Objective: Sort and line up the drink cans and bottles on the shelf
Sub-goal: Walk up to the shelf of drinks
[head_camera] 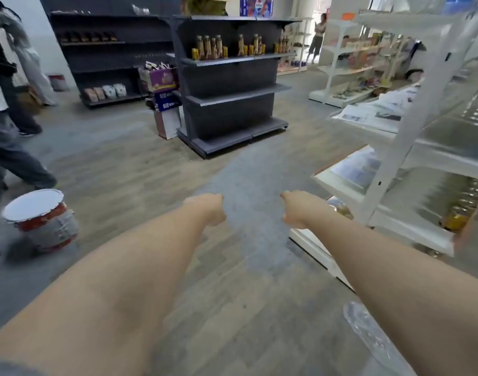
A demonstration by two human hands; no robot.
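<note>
Both my arms stretch forward over the shop floor. My left hand (209, 208) and my right hand (294, 210) are curled into loose fists and hold nothing. On the right stands a white shelf unit (389, 164) with a row of yellow-labelled cans (460, 213) on a lower shelf, to the right of my right hand. Across the aisle a dark shelf unit (232, 96) carries several tall bottles and small yellow cans (218, 47) on its upper shelf. The frame is blurred.
A paint bucket with a white lid (41, 215) sits on the floor at left. People (7, 109) walk along the left edge and another person stands far back. Stacked cartons (164, 99) lean beside the dark unit. Clear plastic wrap (368, 329) lies on the floor near my right arm.
</note>
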